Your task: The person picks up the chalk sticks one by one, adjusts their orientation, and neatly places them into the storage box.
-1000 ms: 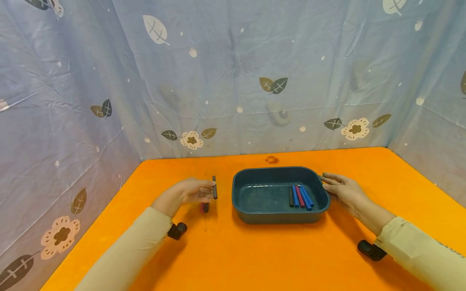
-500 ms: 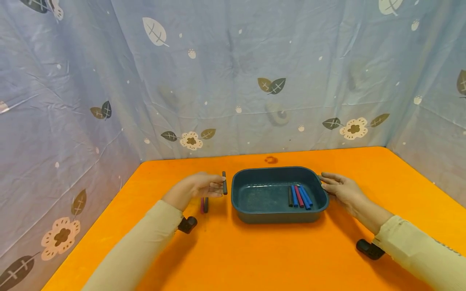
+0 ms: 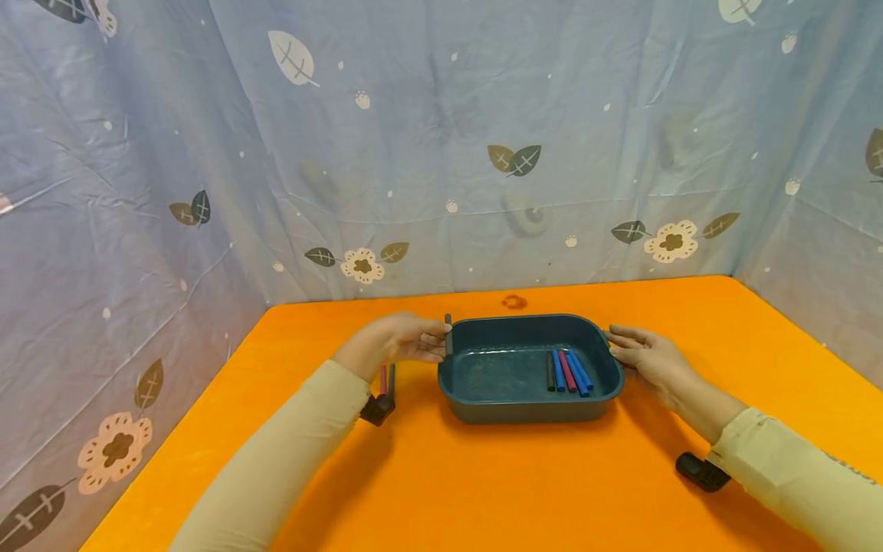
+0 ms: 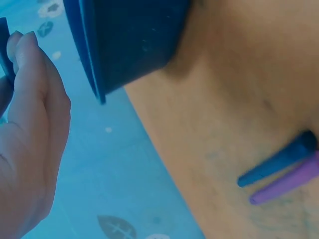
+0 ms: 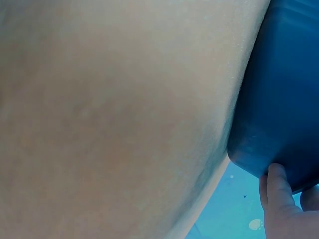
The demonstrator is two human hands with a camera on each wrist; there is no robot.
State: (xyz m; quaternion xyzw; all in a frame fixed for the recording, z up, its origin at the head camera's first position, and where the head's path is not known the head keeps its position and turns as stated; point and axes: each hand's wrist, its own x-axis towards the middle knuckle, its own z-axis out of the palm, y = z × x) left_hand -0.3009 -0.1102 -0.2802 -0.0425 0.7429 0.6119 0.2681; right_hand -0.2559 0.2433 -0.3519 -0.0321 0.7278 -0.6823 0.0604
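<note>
My left hand (image 3: 407, 337) pinches a slim black stick (image 3: 448, 341), about pen-sized and held upright, over the left rim of a dark teal tub (image 3: 531, 414). In the left wrist view the stick is partly cut off at the frame's edge. Inside the tub, toward its right end, several sticks lie side by side: a black stick (image 3: 550, 372), a pink stick (image 3: 567, 372) and blue ones (image 3: 580, 374). My right hand (image 3: 651, 360) holds the tub's right end; in the right wrist view its fingers (image 5: 280, 186) lie on the outer wall, with the thumb across the rim.
Left of the tub, on the orange table (image 3: 483, 483), lie a pink stick (image 3: 382, 379) and a dark stick (image 3: 392, 377), partly covered by the left wrist camera (image 3: 376, 410). A patterned curtain (image 3: 441, 153) stands along the back and both sides.
My left hand has carried the black stick rightward and a little away, from beside the tub to over its left rim. The right hand has stayed at the tub's right end.
</note>
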